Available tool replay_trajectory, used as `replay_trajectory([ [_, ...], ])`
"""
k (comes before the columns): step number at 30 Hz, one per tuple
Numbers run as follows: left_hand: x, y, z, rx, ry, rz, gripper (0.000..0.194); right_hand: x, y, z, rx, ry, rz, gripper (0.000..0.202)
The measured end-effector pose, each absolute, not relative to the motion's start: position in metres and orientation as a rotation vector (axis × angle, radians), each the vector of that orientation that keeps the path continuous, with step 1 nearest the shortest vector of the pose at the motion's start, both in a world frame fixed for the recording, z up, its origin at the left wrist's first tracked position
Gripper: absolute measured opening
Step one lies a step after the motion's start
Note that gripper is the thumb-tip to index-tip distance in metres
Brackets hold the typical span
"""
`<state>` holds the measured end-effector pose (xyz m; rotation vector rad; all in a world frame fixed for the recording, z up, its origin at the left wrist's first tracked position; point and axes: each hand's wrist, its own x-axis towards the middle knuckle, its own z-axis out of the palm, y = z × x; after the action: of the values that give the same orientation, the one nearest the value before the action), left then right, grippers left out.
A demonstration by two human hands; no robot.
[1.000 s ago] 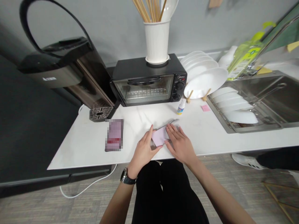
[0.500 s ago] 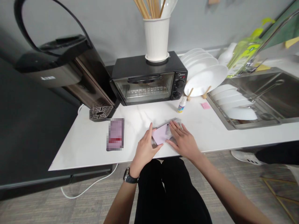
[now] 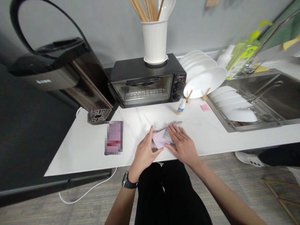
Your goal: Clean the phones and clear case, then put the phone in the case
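A lilac phone [image 3: 159,139] lies on the white counter near its front edge, below the toaster oven. My left hand [image 3: 145,151] steadies its left end, thumb at the near edge and index finger at the far edge. My right hand [image 3: 183,144] lies over the phone's right part, fingers together and nearly flat, pressing a thin grey cloth [image 3: 167,136] onto it. The phone's right end is hidden under the cloth and hand. Beyond my right hand stands a small white spray bottle [image 3: 180,107] with a blue and yellow label.
A pixelated purple flat object [image 3: 114,137] lies left of my hands. Behind are a drink dispenser [image 3: 77,78], a black toaster oven [image 3: 147,84] carrying a white chopstick holder [image 3: 155,40], and racked plates [image 3: 206,81]. A pink note [image 3: 205,107] and a sink [image 3: 225,120] are rightward.
My right hand and the cloth have slid slightly left over the phone, covering the dark spot near its far edge. My left hand stays at the left end. The whole view has shifted a little.
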<state>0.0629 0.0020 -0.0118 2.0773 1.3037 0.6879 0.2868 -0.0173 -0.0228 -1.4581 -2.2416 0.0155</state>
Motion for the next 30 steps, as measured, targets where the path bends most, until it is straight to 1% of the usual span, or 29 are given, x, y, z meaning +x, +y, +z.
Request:
replay_trajectory([
  [3, 0.060, 0.002, -0.014, 2.083, 1.277, 0.669, 0.113, 0.254, -0.026, -0.018, -1.272, -2.343, 0.145, 0.076],
  [6, 0.060, 0.001, -0.014, 2.089, 1.270, 0.676, 0.111, 0.251, -0.048, -0.015, -1.147, -2.387, 0.255, 0.075],
  [8, 0.061, 0.001, -0.013, 2.096, 1.277, 0.691, 0.109, 0.271, -0.057, -0.016, -1.223, -2.352, 0.249, 0.072],
  [10, 0.062, 0.001, -0.012, 2.103, 1.290, 0.694, 0.110, 0.294, -0.053, -0.019, -1.391, -2.270, 0.172, 0.070],
  [13, 0.063, 0.002, -0.013, 2.096, 1.312, 0.692, 0.112, 0.303, -0.035, -0.022, -1.546, -2.171, 0.064, 0.073],
  [17, 0.061, 0.003, -0.015, 2.100, 1.287, 0.701, 0.109, 0.259, -0.027, -0.019, -1.384, -2.257, 0.161, 0.084],
  [19, 0.060, 0.003, -0.016, 2.098, 1.284, 0.708, 0.110, 0.243, -0.039, -0.016, -1.256, -2.328, 0.244, 0.086],
  [21, 0.060, 0.002, -0.015, 2.089, 1.286, 0.702, 0.112, 0.246, -0.053, -0.016, -1.209, -2.359, 0.295, 0.083],
  [23, 0.061, 0.001, -0.013, 2.084, 1.283, 0.688, 0.112, 0.264, -0.061, -0.017, -1.273, -2.341, 0.292, 0.080],
  [26, 0.063, 0.001, -0.011, 2.082, 1.291, 0.699, 0.109, 0.291, -0.050, -0.021, -1.476, -2.222, 0.167, 0.077],
  [28, 0.063, 0.002, -0.010, 2.083, 1.288, 0.718, 0.105, 0.292, -0.035, -0.022, -1.557, -2.149, 0.092, 0.076],
  [30, 0.062, 0.002, -0.011, 2.083, 1.263, 0.723, 0.101, 0.276, -0.026, -0.020, -1.525, -2.160, 0.104, 0.075],
])
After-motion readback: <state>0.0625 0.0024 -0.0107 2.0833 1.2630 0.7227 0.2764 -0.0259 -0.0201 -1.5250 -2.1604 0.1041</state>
